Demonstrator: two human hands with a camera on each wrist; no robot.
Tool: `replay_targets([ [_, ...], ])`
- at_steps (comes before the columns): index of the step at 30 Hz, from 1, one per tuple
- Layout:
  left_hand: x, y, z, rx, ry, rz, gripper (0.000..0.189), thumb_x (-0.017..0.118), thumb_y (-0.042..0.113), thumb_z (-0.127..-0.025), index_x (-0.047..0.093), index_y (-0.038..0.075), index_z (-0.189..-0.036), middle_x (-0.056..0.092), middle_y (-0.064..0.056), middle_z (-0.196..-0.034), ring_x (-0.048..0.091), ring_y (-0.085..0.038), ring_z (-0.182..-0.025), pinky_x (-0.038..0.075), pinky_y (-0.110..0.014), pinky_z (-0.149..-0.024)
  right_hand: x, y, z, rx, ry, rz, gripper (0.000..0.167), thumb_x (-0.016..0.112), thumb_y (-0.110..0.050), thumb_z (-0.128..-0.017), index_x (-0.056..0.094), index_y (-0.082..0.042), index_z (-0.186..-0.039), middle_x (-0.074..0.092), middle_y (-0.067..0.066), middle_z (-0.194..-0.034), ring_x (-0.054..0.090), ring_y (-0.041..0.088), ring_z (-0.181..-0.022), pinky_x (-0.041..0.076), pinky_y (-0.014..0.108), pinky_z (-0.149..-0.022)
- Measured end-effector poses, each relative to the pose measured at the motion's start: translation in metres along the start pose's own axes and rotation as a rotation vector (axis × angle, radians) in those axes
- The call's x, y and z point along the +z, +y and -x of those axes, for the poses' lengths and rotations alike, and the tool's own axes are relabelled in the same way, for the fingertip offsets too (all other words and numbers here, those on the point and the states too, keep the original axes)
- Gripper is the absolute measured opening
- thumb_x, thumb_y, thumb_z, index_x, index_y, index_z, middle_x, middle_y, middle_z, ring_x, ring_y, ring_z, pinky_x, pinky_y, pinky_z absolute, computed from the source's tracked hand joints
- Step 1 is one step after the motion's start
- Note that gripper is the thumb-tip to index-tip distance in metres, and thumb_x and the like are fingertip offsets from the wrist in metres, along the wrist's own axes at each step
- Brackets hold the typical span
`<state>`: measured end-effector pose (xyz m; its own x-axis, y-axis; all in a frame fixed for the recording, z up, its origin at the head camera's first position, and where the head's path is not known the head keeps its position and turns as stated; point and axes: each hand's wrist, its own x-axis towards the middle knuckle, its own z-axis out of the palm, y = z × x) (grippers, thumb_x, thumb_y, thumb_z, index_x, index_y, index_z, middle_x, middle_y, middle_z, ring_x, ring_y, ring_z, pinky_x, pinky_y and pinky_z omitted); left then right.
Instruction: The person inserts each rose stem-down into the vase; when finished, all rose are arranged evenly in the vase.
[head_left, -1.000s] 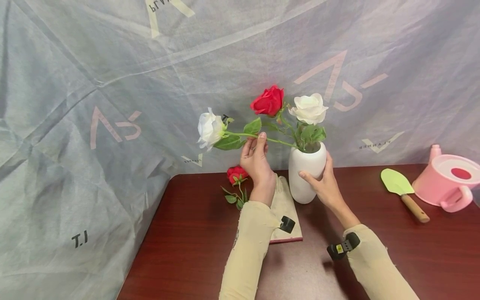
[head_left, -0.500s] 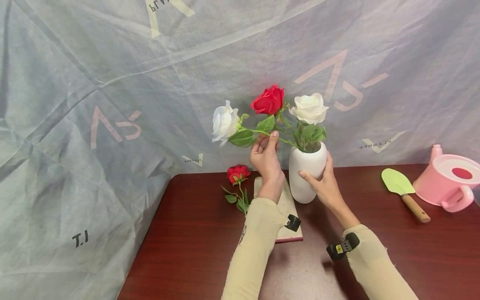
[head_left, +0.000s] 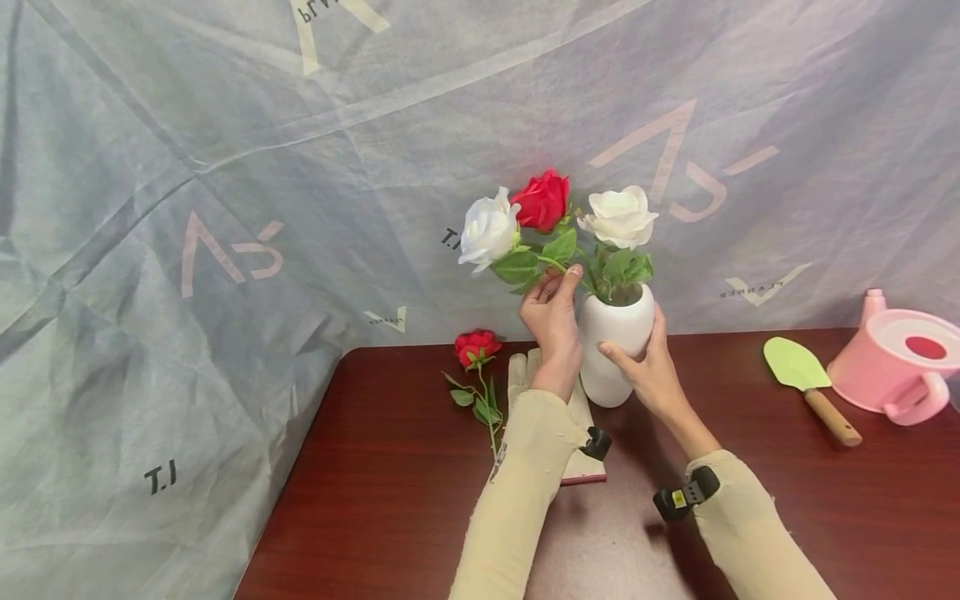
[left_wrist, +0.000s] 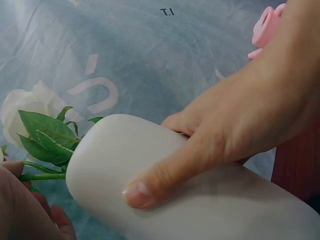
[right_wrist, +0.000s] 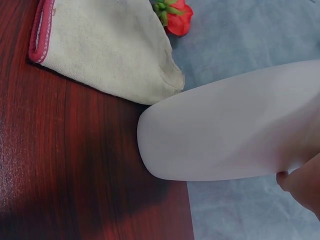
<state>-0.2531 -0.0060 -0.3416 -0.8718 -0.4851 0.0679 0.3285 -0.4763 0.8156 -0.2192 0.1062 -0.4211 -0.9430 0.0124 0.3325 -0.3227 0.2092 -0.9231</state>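
My left hand (head_left: 553,321) pinches the green stem of a white rose (head_left: 489,229), whose bloom leans out to the left of the vase's mouth. Gripped round its right side by my right hand (head_left: 651,367) is a white vase (head_left: 611,358), standing on the table. In the left wrist view, the right thumb lies across the vase (left_wrist: 115,155). Inside the vase stand a red rose (head_left: 542,202) and a second white rose (head_left: 618,218). The lower end of the held stem is hidden by the hand and the vase rim.
A cream work glove (right_wrist: 115,45) with a red hem lies beside the vase, partly under my left forearm. Left of it is another red rose (head_left: 477,350). A green trowel (head_left: 797,364) with a wooden handle and a pink watering can (head_left: 885,367) are at right. Grey cloth (head_left: 262,333) hangs behind.
My left hand has moved right, toward the vase, bringing the white rose more upright and its bloom up against the red one. The right hand and vase have stayed put.
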Motion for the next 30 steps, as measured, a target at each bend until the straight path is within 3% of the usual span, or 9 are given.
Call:
replay_targets([
  [5, -0.001, -0.008, 0.001, -0.038, -0.043, -0.027, 0.016, 0.078, 0.006, -0.073, 0.067, 0.004, -0.084, 0.063, 0.001, -0.070, 0.063, -0.013, -0.078, 0.051, -0.028, -0.077, 0.001, 0.002, -0.001, -0.013, 0.000, -0.004, 0.092, 0.068, -0.015, -0.086, 0.001, -0.010, -0.148, 0.023, 0.021, -0.142, 0.037, 0.036, -0.117, 0.031, 0.053, -0.091],
  [12, -0.005, -0.020, 0.001, -0.059, -0.138, -0.088, 0.027, 0.077, 0.001, -0.073, 0.065, 0.008, -0.096, 0.065, 0.001, -0.082, 0.062, -0.013, -0.082, 0.050, -0.029, -0.080, 0.001, 0.001, 0.001, -0.010, -0.003, -0.004, 0.091, 0.068, -0.014, -0.087, 0.000, -0.009, -0.148, 0.022, 0.023, -0.142, 0.035, 0.039, -0.118, 0.031, 0.056, -0.091],
  [20, -0.009, -0.023, 0.004, -0.150, -0.157, -0.174, 0.039, 0.080, 0.010, -0.071, 0.062, 0.012, -0.105, 0.063, 0.001, -0.098, 0.059, -0.013, -0.093, 0.047, -0.029, -0.086, 0.000, 0.001, 0.001, -0.007, -0.003, -0.005, 0.091, 0.067, -0.014, -0.087, 0.000, -0.009, -0.148, 0.023, 0.024, -0.141, 0.037, 0.039, -0.116, 0.032, 0.056, -0.090],
  [26, -0.029, -0.024, 0.013, -0.170, -0.158, -0.127, 0.044, 0.076, 0.008, -0.073, 0.054, 0.008, -0.112, 0.054, -0.008, -0.100, 0.054, -0.016, -0.087, 0.047, -0.032, -0.082, 0.000, 0.001, 0.000, -0.016, -0.002, -0.004, 0.091, 0.067, -0.014, -0.087, 0.000, -0.010, -0.148, 0.022, 0.023, -0.142, 0.037, 0.040, -0.117, 0.032, 0.057, -0.090],
  [30, -0.051, -0.024, 0.017, -0.166, -0.128, -0.095, 0.040, 0.071, 0.005, -0.073, 0.054, 0.005, -0.110, 0.052, -0.009, -0.095, 0.049, -0.014, -0.079, 0.042, -0.027, -0.071, 0.001, 0.001, 0.000, -0.021, 0.000, -0.010, 0.092, 0.068, -0.014, -0.086, 0.000, -0.010, -0.148, 0.022, 0.023, -0.143, 0.037, 0.040, -0.117, 0.032, 0.058, -0.090],
])
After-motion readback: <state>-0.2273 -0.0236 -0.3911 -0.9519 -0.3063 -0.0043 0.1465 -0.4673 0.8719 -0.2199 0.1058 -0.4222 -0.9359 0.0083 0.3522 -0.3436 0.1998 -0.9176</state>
